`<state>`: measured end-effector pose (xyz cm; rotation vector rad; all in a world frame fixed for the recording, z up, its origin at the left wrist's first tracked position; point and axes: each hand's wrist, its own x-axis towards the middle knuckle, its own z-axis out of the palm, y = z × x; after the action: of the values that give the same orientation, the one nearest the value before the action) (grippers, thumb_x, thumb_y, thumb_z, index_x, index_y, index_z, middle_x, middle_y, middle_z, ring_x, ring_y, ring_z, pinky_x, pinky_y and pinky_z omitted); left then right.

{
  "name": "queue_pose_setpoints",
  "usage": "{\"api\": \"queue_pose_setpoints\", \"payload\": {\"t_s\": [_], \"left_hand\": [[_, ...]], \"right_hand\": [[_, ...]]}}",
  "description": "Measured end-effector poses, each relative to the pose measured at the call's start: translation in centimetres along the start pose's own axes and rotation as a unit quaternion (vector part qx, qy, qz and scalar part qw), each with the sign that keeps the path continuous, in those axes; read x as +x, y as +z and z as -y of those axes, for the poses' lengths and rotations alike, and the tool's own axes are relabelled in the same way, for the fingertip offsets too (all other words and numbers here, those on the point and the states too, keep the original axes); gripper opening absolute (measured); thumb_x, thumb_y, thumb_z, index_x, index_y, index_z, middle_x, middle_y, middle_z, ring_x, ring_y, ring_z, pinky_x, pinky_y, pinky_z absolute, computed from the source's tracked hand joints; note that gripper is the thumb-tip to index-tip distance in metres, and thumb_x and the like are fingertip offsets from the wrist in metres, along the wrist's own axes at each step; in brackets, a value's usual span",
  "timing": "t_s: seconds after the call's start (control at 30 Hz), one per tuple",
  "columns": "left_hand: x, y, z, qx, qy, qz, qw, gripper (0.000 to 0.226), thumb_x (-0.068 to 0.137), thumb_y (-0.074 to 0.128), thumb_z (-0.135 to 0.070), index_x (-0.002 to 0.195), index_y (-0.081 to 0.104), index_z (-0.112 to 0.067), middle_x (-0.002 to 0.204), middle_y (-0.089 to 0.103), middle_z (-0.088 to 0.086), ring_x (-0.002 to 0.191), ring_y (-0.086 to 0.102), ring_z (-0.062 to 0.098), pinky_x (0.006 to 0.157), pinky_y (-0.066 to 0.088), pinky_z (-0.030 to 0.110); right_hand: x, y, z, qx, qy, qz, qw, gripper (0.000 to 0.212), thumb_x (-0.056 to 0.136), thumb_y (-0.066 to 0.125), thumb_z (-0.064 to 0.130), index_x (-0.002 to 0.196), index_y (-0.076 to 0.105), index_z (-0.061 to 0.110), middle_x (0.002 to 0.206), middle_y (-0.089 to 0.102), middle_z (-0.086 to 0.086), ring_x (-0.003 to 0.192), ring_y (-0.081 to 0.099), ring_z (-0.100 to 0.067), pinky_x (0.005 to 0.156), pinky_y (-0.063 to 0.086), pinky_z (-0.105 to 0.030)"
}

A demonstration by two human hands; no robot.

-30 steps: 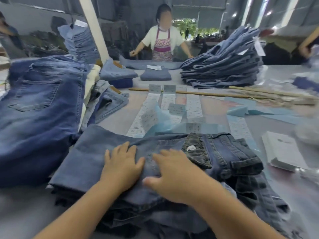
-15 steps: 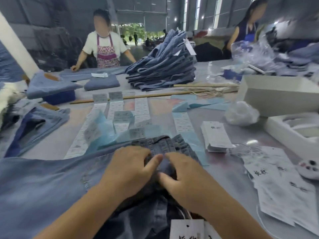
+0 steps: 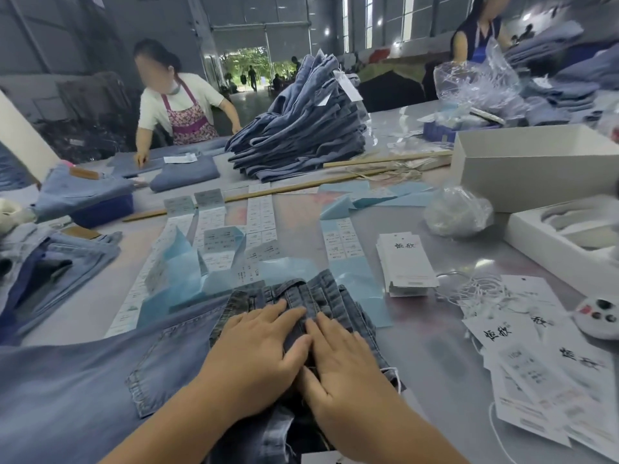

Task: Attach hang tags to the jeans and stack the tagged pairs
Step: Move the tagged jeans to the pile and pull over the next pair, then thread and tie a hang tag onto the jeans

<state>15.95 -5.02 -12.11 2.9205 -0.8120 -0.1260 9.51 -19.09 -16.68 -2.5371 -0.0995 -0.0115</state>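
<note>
A pair of blue jeans (image 3: 100, 380) lies across the near edge of the table, its dark elastic waistband (image 3: 311, 296) bunched in front of me. My left hand (image 3: 258, 349) and my right hand (image 3: 338, 360) lie side by side on the waistband, fingers straight and pressing the fabric flat. A stack of white hang tags (image 3: 403, 262) sits right of the waistband. More hang tags with strings (image 3: 549, 363) are spread at the near right. A tall pile of folded jeans (image 3: 301, 128) stands at the back centre.
Strips of sticker labels on blue backing (image 3: 214, 242) lie ahead of the jeans. White boxes (image 3: 522, 165) and a plastic bag (image 3: 459, 209) stand at the right. More jeans (image 3: 50, 259) lie at the left. A person in an apron (image 3: 174, 105) works across the table; another (image 3: 479, 31) stands at the back right.
The view has swung right along the table. My hands have gone from pinching the bunched waistband to lying flat on it with straight fingers.
</note>
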Motion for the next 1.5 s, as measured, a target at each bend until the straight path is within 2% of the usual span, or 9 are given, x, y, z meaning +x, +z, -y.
{"api": "queue_pose_setpoints", "payload": {"t_s": [0.1, 0.17, 0.27, 0.5, 0.67, 0.8, 1.03, 1.3, 1.5], "left_hand": [[2.0, -1.5, -1.3, 0.02, -0.017, -0.013, 1.0, 0.048, 0.089, 0.031, -0.062, 0.125, 0.052, -0.037, 0.126, 0.057, -0.009, 0.116, 0.052, 0.015, 0.099, 0.042, 0.037], [3.5, -1.4, -2.7, 0.022, -0.013, -0.027, 0.999, 0.042, 0.094, 0.035, -0.056, 0.119, 0.054, -0.03, 0.117, 0.054, -0.005, 0.112, 0.05, 0.018, 0.097, 0.041, 0.038], [4.7, -0.3, -4.1, 0.022, 0.021, 0.001, 1.0, 0.041, 0.098, 0.033, -0.052, 0.121, 0.055, -0.027, 0.118, 0.051, 0.0, 0.115, 0.045, 0.021, 0.098, 0.04, 0.039], [8.7, -2.1, -2.4, 0.065, 0.039, -0.017, 0.997, 0.032, 0.096, 0.045, -0.049, 0.107, 0.063, -0.025, 0.105, 0.065, -0.001, 0.098, 0.058, 0.021, 0.078, 0.045, 0.033], [10.8, -1.6, -1.7, 0.056, 0.042, -0.012, 0.997, 0.026, 0.094, 0.05, -0.047, 0.102, 0.066, -0.028, 0.102, 0.067, -0.005, 0.097, 0.059, 0.018, 0.078, 0.045, 0.031], [11.8, -3.1, 0.5, -0.129, 0.018, 0.047, 0.99, 0.021, 0.091, 0.057, -0.052, 0.097, 0.068, -0.035, 0.081, 0.066, -0.013, 0.078, 0.06, 0.005, 0.065, 0.043, 0.027], [9.7, -2.2, 4.3, -0.216, 0.018, -0.01, 0.976, 0.012, 0.086, 0.068, -0.046, 0.094, 0.065, -0.038, 0.088, 0.062, -0.015, 0.079, 0.057, -0.001, 0.066, 0.041, 0.015], [6.1, -2.5, 1.6, -0.13, -0.08, -0.007, 0.988, 0.06, 0.079, 0.037, -0.081, 0.066, 0.05, -0.024, 0.062, 0.055, -0.007, 0.058, 0.052, 0.012, 0.055, 0.037, 0.031], [4.1, -2.1, 0.8, -0.21, -0.097, 0.019, 0.973, 0.073, 0.076, 0.025, -0.086, 0.071, 0.063, -0.024, 0.069, 0.067, -0.005, 0.064, 0.062, 0.009, 0.065, 0.048, 0.032]], "right_hand": [[0.1, -1.3, -0.3, 0.067, -0.048, -0.023, 0.996, 0.065, 0.095, 0.04, 0.054, 0.153, 0.022, 0.032, 0.159, 0.023, 0.012, 0.147, 0.015, -0.005, 0.122, 0.011, -0.034], [-0.1, -2.6, -0.7, 0.141, -0.062, -0.033, 0.988, 0.049, 0.088, 0.052, 0.053, 0.134, 0.047, 0.036, 0.132, 0.051, 0.019, 0.124, 0.046, -0.002, 0.106, 0.04, -0.033], [-0.7, -4.0, -1.8, 0.178, -0.038, -0.028, 0.983, 0.037, 0.082, 0.061, 0.05, 0.114, 0.061, 0.032, 0.11, 0.06, 0.02, 0.101, 0.058, 0.003, 0.088, 0.051, -0.027], [0.5, -6.2, -3.3, 0.146, 0.012, -0.114, 0.983, 0.035, 0.076, 0.064, 0.052, 0.109, 0.062, 0.038, 0.086, 0.056, 0.037, 0.093, 0.047, 0.028, 0.077, 0.035, 0.004], [3.5, -6.7, -3.1, 0.095, 0.037, -0.131, 0.986, 0.032, 0.088, 0.064, 0.044, 0.114, 0.059, 0.026, 0.109, 0.06, 0.014, 0.101, 0.054, -0.003, 0.077, 0.041, -0.018], [5.1, -6.5, -3.4, 0.113, 0.047, -0.098, 0.988, 0.032, 0.087, 0.064, 0.047, 0.117, 0.057, 0.041, 0.093, 0.049, 0.03, 0.089, 0.048, 0.02, 0.067, 0.035, -0.005], [5.8, -5.1, -3.1, 0.06, 0.034, -0.104, 0.992, 0.014, 0.085, 0.069, 0.039, 0.098, 0.062, 0.038, 0.111, 0.046, 0.024, 0.108, 0.041, 0.002, 0.084, 0.026, 0.002], [4.4, -4.3, 0.7, -0.062, 0.09, -0.107, 0.988, 0.036, 0.082, 0.048, 0.063, 0.089, 0.064, 0.031, 0.102, 0.041, 0.017, 0.1, 0.025, -0.008, 0.086, 0.023, -0.029], [2.6, -4.7, 3.2, 0.059, 0.048, -0.122, 0.99, 0.024, 0.082, 0.055, 0.049, 0.091, 0.062, 0.028, 0.085, 0.055, 0.011, 0.09, 0.05, -0.014, 0.082, 0.044, -0.034]]}}
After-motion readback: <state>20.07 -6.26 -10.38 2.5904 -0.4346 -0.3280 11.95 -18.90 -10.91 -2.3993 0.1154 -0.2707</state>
